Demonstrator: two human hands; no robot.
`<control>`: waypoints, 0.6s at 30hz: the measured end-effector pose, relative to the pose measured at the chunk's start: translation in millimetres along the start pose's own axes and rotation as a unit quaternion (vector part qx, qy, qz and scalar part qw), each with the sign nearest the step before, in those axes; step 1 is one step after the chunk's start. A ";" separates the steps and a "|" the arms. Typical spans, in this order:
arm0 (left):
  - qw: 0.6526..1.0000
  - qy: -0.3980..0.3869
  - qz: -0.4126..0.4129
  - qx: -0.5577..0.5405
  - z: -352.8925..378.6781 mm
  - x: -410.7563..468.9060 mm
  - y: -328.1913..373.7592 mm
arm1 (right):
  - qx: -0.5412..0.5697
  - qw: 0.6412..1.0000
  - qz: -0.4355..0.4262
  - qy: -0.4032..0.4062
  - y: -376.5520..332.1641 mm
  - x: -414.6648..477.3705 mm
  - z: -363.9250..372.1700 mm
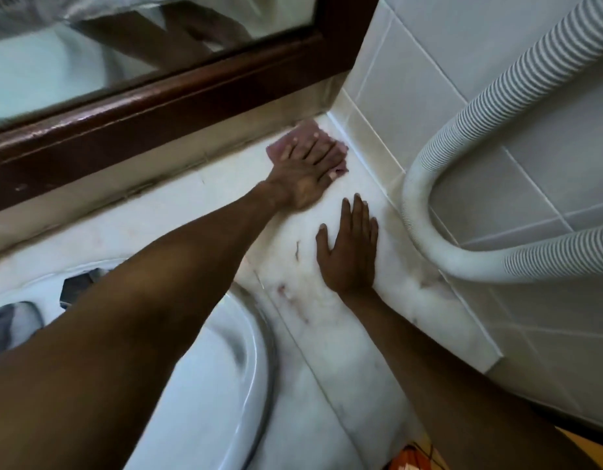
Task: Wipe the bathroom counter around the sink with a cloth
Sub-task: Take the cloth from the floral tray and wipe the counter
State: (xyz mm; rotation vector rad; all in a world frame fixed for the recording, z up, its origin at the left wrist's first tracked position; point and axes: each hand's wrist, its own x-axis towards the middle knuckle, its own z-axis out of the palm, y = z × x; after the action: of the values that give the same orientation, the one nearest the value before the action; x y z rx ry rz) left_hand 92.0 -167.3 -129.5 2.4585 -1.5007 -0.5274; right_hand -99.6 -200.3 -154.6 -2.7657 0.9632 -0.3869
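A pink cloth [305, 130] lies flat in the far corner of the white marble counter [191, 212], where the mirror ledge meets the tiled wall. My left hand [306, 171] presses down on the cloth with its fingers spread, and my left arm reaches across the sink [225, 368]. My right hand [349, 249] rests palm down on bare counter just in front of the cloth, with nothing in it. Reddish marks and a small dark streak [297, 251] show on the marble beside my right hand.
A dark wooden mirror frame [157, 113] runs along the back of the counter. A thick ribbed white hose [425, 184] loops against the tiled wall [496, 96] on the right, close to the counter's edge. A dark fitting [76, 290] sits at the sink's back rim.
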 end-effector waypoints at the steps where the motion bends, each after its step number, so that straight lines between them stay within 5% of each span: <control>1: 1.000 -0.005 0.017 0.001 7.2 -13.0 2.7 | 0.001 1.000 -0.002 0.002 -0.7 -0.4 -0.1; 6: 0.995 -0.007 0.099 0.033 6.4 -24.1 -16.9 | -0.002 1.000 0.008 0.007 -1.5 -0.2 0.2; 13: 0.999 0.024 -0.019 0.026 -13.6 36.8 -9.0 | 0.012 1.000 0.015 0.001 -0.9 1.3 -0.8; 18: 0.995 -0.001 0.087 0.038 -1.0 1.6 -8.8 | 0.032 0.999 0.008 -0.006 1.1 0.9 -1.1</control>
State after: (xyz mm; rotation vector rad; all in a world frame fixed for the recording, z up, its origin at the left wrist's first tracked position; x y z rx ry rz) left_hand 100.2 -164.8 -132.0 2.3500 -1.7461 -0.4484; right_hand -99.9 -201.8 -153.7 -2.6983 0.9537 -0.3919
